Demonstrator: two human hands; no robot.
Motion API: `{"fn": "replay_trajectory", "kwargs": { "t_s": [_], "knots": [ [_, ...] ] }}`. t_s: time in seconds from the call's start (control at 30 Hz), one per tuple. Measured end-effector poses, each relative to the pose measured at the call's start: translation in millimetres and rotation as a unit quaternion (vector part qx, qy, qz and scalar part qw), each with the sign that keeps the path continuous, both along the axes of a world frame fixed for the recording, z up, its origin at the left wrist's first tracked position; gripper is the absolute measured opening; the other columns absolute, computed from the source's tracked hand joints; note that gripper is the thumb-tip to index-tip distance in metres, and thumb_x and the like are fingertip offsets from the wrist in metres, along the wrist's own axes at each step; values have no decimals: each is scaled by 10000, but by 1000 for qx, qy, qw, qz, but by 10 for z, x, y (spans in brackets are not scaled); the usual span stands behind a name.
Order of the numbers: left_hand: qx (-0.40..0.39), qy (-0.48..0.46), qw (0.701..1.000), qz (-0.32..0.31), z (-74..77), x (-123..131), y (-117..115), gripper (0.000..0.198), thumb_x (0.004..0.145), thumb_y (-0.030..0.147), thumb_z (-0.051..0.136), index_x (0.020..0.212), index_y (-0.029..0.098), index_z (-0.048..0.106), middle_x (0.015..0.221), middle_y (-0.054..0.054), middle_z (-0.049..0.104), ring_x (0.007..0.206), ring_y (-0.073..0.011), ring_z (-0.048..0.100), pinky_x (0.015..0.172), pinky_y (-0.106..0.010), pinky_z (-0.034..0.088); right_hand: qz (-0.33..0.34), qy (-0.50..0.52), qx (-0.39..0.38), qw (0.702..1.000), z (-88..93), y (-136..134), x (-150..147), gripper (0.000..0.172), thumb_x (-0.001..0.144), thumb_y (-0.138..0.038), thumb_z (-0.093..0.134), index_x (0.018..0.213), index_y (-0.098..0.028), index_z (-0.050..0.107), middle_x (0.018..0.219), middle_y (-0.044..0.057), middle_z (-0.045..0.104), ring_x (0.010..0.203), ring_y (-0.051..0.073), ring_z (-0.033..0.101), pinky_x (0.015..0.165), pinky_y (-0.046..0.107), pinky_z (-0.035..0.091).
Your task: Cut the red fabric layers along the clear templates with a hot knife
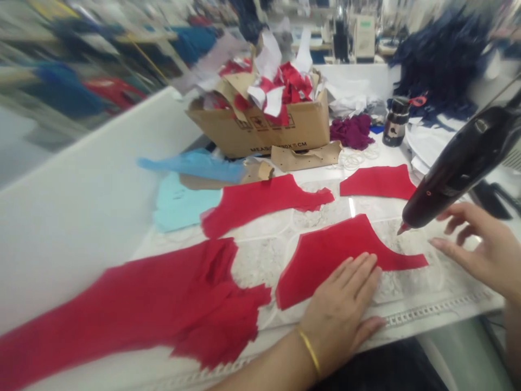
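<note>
My left hand (344, 307) lies flat, fingers stretched out, on the lower edge of a cut red fabric piece (342, 247) that rests on white lace (260, 260). My right hand (484, 244) hovers at the right with fingers spread, holding nothing, just below a black glue gun (459, 168). The gun's red tip points at the right corner of that fabric piece. A gold bangle (310, 352) is on my left wrist.
More red pieces lie on the white table (81, 217): one at the back right (378, 182), one in the middle (260, 201), a large one at front left (154, 304). Behind stand a cardboard box of scraps (264, 122), light blue fabric (183, 203), purple cloth (352, 132) and a dark jar (394, 122).
</note>
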State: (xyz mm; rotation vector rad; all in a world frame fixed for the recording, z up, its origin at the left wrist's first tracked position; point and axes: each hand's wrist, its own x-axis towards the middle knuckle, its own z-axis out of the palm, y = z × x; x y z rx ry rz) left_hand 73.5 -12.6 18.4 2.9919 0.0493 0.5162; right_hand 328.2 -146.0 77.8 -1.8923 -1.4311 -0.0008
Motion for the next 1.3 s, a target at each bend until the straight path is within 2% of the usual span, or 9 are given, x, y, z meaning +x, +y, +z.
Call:
{"fn": "replay_trajectory", "kwargs": {
  "t_s": [0.1,0.17,0.33,0.43,0.53,0.67,0.83,1.07,1.3],
  "knots": [
    [-35,5,998,-54,-57,258,-113,606,1072,531,440,1440,60,532,1515,-175,550,1442,-288,495,1206,-423,422,-19,100,108,989,79,208,-104,650,831,-683,733,1278,-246,553,1152,105,664,889,219,701,680,317,632],
    [-40,1,996,-74,-106,394,-166,622,1058,543,474,1447,60,526,1509,-175,556,1452,-286,484,1216,-415,405,-6,149,154,977,123,352,-178,652,826,-664,751,1276,-246,531,1180,107,659,932,230,705,773,355,642],
    [-33,10,996,-79,-177,496,-225,652,1055,586,457,1442,65,528,1495,-171,571,1428,-286,512,1200,-389,415,-27,184,176,967,97,547,-294,430,848,-398,776,1203,-235,595,914,40,676,645,178,647,572,339,600],
    [-38,16,996,-81,-188,469,-238,665,1060,603,426,1454,74,518,1520,-169,546,1449,-295,486,1207,-395,404,-41,171,215,961,58,541,-327,345,807,-223,749,1136,-236,645,795,-7,646,597,172,635,606,363,611],
    [-37,14,995,-88,-198,485,-256,679,1058,614,418,1453,71,518,1532,-171,533,1456,-305,475,1216,-403,391,-35,176,245,953,67,488,-343,262,793,-134,708,1026,-238,651,767,-23,644,603,165,655,634,358,613],
    [-17,10,996,-91,-193,561,-278,672,1050,614,444,1438,72,531,1530,-175,534,1449,-303,484,1215,-397,383,-39,173,255,951,77,388,-320,232,822,-132,725,992,-245,615,705,-37,651,579,160,645,568,321,579],
    [-5,15,996,-89,-175,596,-276,675,1033,615,488,1445,82,528,1539,-170,526,1432,-291,500,1196,-394,397,-36,174,251,952,18,298,-249,207,859,-158,732,997,-249,605,689,-42,650,559,156,625,556,322,560],
    [11,-15,997,-75,-236,586,-264,662,1037,627,463,1416,91,555,1479,-151,589,1396,-281,532,1183,-397,404,-60,197,257,944,-4,320,-272,229,840,-186,745,1004,-238,594,679,-44,643,560,154,629,581,323,569],
    [12,-26,997,-73,-264,581,-253,680,1046,640,418,1407,82,565,1487,-167,579,1412,-289,518,1202,-411,386,-48,198,260,944,20,318,-294,238,834,-163,733,1003,-239,584,663,-51,625,551,155,620,588,332,566]
  ]
}}
